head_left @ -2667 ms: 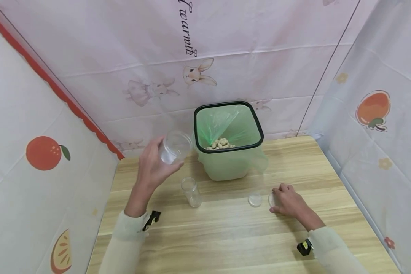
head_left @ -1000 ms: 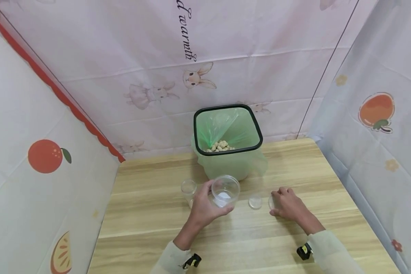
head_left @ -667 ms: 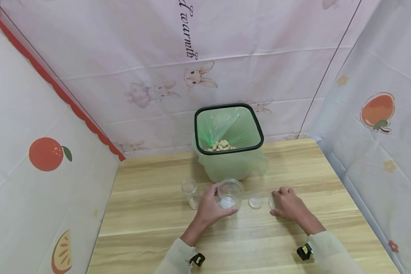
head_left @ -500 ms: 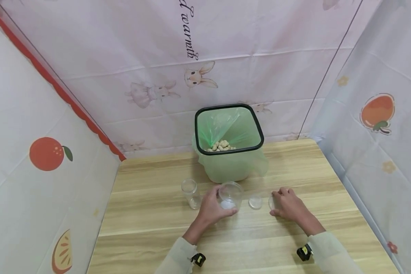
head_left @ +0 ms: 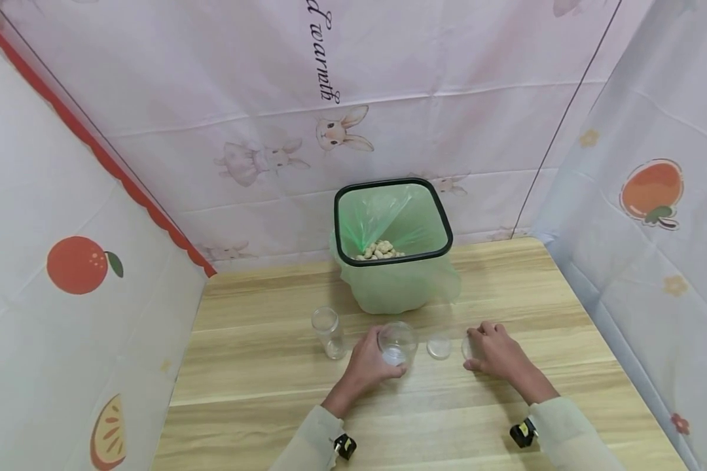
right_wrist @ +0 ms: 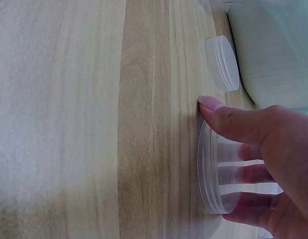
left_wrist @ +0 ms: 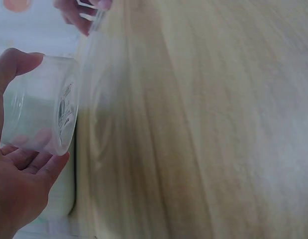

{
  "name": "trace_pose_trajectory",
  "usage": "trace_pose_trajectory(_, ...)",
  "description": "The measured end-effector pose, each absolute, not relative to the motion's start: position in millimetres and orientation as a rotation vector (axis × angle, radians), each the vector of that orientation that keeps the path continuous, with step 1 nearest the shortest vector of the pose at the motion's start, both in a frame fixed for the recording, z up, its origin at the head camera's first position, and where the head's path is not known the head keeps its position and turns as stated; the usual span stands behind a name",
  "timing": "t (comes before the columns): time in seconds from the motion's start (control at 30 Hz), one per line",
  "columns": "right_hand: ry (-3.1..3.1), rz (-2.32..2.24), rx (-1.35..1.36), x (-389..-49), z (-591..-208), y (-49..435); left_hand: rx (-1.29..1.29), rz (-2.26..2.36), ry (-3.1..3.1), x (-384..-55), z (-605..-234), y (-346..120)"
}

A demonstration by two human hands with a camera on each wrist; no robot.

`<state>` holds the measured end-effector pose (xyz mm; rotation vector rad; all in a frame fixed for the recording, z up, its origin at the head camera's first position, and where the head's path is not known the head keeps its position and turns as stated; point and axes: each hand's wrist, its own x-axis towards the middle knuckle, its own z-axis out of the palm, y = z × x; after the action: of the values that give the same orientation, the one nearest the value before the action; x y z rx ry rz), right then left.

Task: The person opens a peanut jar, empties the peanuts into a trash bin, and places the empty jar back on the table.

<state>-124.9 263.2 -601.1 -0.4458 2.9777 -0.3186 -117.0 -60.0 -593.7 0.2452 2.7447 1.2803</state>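
My left hand (head_left: 370,363) grips a wide clear plastic jar (head_left: 402,340), thumb on one side and fingers on the other. The jar is upright with its mouth up, and nothing shows inside. A printed mark is on its base (left_wrist: 66,107) in the left wrist view. Whether the base touches the table, I cannot tell. My right hand (head_left: 497,353) holds a wide clear round lid (right_wrist: 208,169) by its rim, down at the table. Between the hands lies a smaller clear lid (head_left: 438,348). Left of my left hand stands a tall narrow clear jar (head_left: 328,333).
Behind the jars stands a bin (head_left: 391,288) with a black rim and a pale green liner. Peanuts (head_left: 381,250) lie in it. The wooden table (head_left: 259,405) meets printed cloth walls (head_left: 259,216) at the back and sides.
My left hand has brought the wide jar from the bin's left side, rightward and down to the table near the small lid. The right hand has stayed in place.
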Motion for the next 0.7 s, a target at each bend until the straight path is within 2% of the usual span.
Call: trace_pose_trajectory(0.7, 2.923, -0.306, -0.404, -128, -600, 261, 0.344, 1.394, 2.727, -118, -623, -63)
